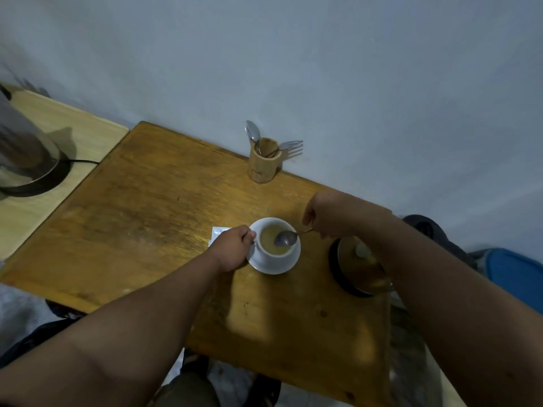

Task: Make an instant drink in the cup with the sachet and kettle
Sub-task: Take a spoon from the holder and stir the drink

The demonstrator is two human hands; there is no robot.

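A white cup (269, 254) holding light brown drink stands on a white saucer (279, 267) on the wooden table (152, 212). My left hand (233, 248) grips the cup at its left side, over the handle. My right hand (326, 214) pinches the handle of a metal spoon (286, 238), whose bowl hovers over the drink. A white sachet (216, 232) lies flat behind my left hand, mostly hidden. The steel kettle (23, 148) sits on its black base at far left, on a paler table.
A wooden holder (263, 164) with spoons and a fork stands by the wall at the table's back edge. A round lidded container (360, 267) sits right of the cup, under my right forearm. A black cord (85, 162) runs from the kettle base. A blue object (517, 274) lies right.
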